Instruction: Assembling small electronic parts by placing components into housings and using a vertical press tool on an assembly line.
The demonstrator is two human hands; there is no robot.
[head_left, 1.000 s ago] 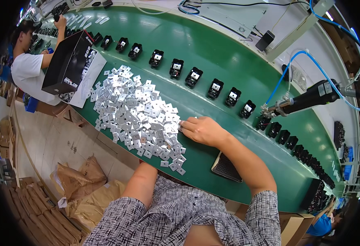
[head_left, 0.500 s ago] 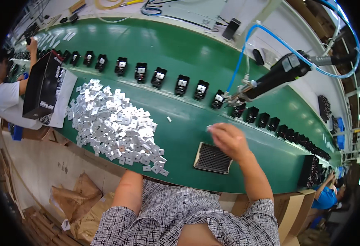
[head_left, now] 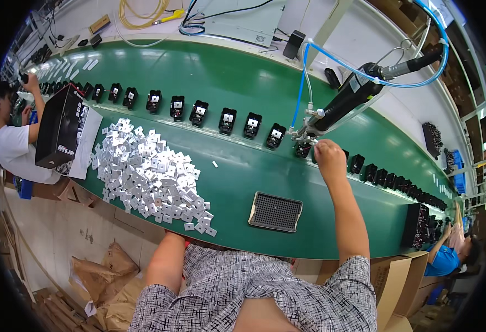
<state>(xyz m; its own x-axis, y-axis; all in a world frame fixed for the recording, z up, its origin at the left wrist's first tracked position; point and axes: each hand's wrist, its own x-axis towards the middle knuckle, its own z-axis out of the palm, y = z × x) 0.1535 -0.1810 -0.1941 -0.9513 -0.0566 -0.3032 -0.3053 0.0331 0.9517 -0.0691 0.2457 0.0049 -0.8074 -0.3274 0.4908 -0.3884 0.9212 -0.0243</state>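
Pinches pale piece (head_left: 314, 142) in right hand (head_left: 331, 155) by far driver (head_left: 343, 104) and unit (head_left: 302, 150), with plates (head_left: 151, 174) heaped left seemingly for easy reach, and cannot tell hidden left hand's grip.

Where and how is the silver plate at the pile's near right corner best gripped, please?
Probably pinch the silver plate by two opposite edges, coming from above and right: it lies flat, and the pile is to its left and beyond.
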